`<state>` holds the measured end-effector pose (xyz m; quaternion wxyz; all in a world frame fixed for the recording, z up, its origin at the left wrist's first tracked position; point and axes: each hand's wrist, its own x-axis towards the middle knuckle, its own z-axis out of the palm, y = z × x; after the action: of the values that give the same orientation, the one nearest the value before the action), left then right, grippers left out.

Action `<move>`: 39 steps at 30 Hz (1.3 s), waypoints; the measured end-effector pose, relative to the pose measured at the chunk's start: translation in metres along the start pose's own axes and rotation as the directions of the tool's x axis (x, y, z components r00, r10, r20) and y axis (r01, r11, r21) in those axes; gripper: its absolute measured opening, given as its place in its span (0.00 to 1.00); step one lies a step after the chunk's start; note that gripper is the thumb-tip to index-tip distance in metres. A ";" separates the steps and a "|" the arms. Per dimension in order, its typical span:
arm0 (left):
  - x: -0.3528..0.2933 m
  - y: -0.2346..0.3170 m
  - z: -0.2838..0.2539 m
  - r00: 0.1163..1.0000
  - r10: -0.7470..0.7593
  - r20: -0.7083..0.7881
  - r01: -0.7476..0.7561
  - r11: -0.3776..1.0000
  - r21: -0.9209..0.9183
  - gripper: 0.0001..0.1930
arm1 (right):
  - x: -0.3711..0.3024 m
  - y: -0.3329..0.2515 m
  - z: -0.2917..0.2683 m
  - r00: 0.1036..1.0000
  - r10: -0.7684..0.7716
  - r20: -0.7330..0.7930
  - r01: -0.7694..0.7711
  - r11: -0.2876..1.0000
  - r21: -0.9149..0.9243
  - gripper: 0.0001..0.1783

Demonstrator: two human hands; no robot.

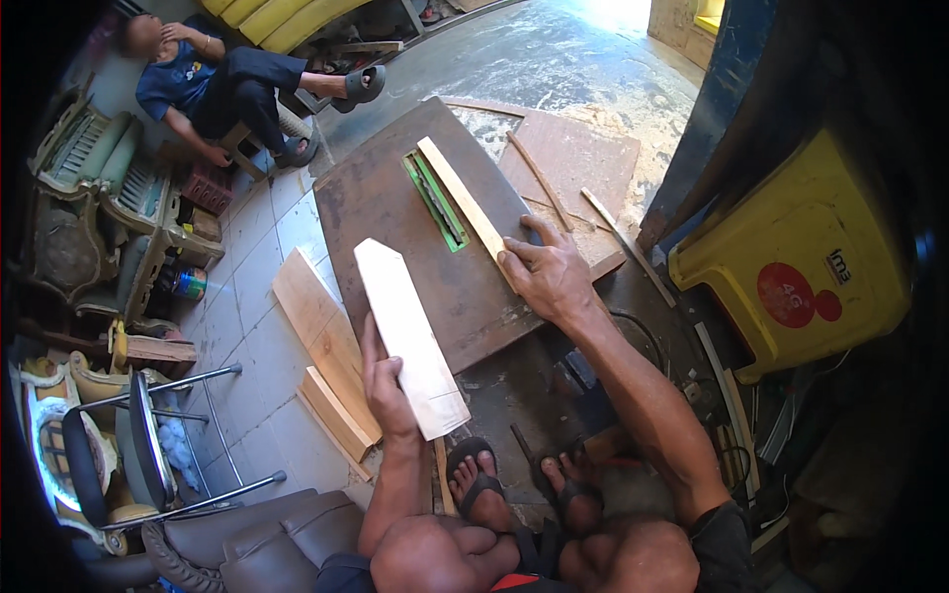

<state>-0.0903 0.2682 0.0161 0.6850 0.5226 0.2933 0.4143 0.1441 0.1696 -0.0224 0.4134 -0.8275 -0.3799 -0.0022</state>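
Pale board (410,336) gripped in the left hand (388,385), uncut, short of the blade slot (435,201); right hand (547,277) lies flat, fingers pressing the strip (465,203) beside it on the saw table (371,208).

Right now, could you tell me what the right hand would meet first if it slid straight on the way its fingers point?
The right hand lies flat on the brown board, fingers pointing up-left at the pale wooden strip. It already touches that strip; just beyond it lies the green-edged slot, likely next.

saw blade (436,201): mostly hidden in slot | strip (465,203): near end under right hand (547,277)
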 end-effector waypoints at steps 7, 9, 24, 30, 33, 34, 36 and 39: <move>0.021 0.012 -0.041 0.999 0.046 0.005 -0.032 0.628 0.777 0.33 | 0.000 -0.004 -0.004 1.000 0.007 0.010 -0.007 0.998 -0.058 0.19; 0.019 0.001 -0.038 0.989 0.101 0.107 -0.134 0.320 0.938 0.34 | 0.000 -0.002 -0.002 1.000 -0.005 0.018 0.006 0.998 -0.064 0.19; 0.013 -0.003 -0.026 0.996 0.008 0.083 -0.081 0.344 0.935 0.35 | 0.001 0.001 0.000 1.000 -0.011 0.011 0.011 0.997 -0.070 0.20; 0.003 -0.012 -0.023 0.988 0.077 0.137 -0.156 0.360 0.920 0.37 | 0.000 -0.002 0.000 1.000 -0.010 0.013 0.010 0.998 -0.065 0.19; -0.016 -0.015 -0.001 0.989 0.044 0.143 -0.150 0.274 0.950 0.39 | 0.000 -0.004 -0.002 1.000 0.010 0.022 -0.009 0.999 -0.053 0.19; -0.022 -0.019 0.006 0.988 0.052 0.148 -0.156 0.228 0.961 0.39 | 0.000 -0.004 -0.002 1.000 0.010 0.025 -0.009 0.999 -0.053 0.19; -0.032 -0.024 0.019 0.970 0.055 0.235 -0.241 0.235 0.941 0.39 | 0.000 -0.003 -0.003 0.999 0.019 0.029 -0.018 0.998 -0.057 0.19; -0.039 -0.027 0.038 0.956 0.043 0.291 -0.292 0.244 0.925 0.39 | 0.000 -0.002 -0.002 1.000 0.011 0.014 -0.010 0.998 -0.058 0.20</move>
<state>-0.0700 0.2127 -0.0005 0.2049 0.8975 0.3537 0.1659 0.1428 0.1692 -0.0198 0.3866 -0.8412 -0.3781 -0.0050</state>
